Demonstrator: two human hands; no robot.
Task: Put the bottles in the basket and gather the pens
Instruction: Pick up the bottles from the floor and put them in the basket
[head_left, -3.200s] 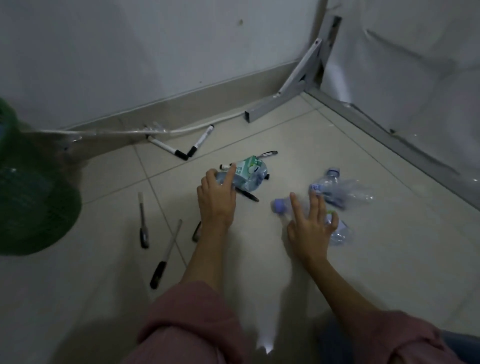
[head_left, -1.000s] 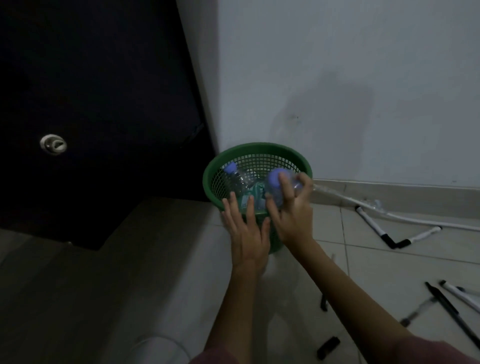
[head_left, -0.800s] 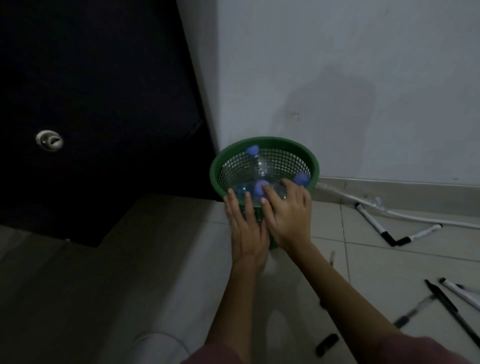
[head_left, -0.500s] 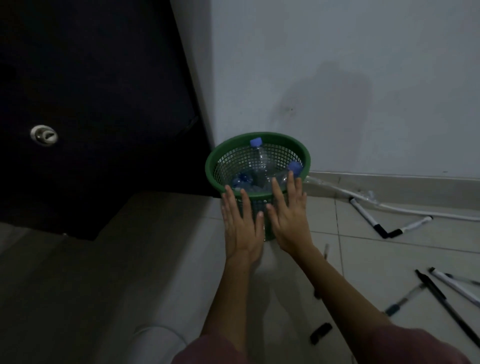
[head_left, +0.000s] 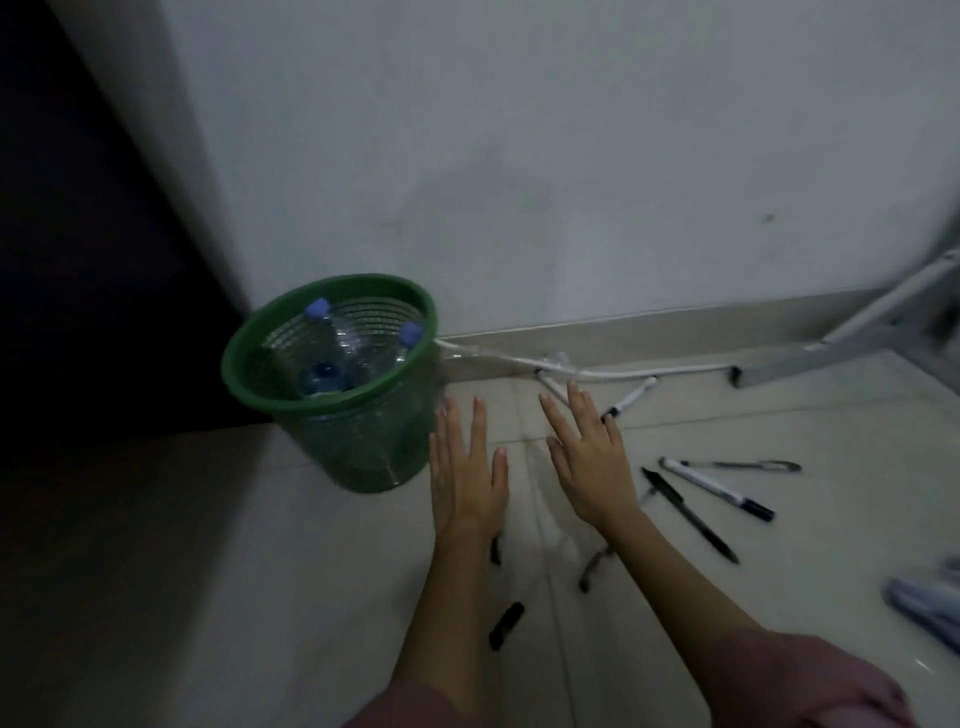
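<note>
A green mesh basket (head_left: 249, 338) stands on the floor by the wall, left of centre. Clear plastic bottles (head_left: 337, 343) with blue caps lie inside it. My left hand (head_left: 467, 467) hovers just right of the basket, fingers spread, holding nothing. My right hand (head_left: 589, 452) is further right, also spread and empty. Several pens lie on the tiles: a black pen (head_left: 688, 514), a white marker (head_left: 717, 488), a clear pen (head_left: 737, 465), another white marker (head_left: 631, 397) near the wall, and dark pens (head_left: 506, 631) partly hidden under my arms. A crushed bottle (head_left: 930, 605) shows at the right edge.
A dark door (head_left: 78, 260) fills the left side. A white cable (head_left: 597, 371) runs along the skirting board. A grey metal bracket (head_left: 841, 343) leans in the right corner. Pale floor tiles (head_left: 208, 571) stretch in front of the basket.
Both hands let go of bottles into the basket and have drawn back to the right, away from it. The view has swung right, showing more pens.
</note>
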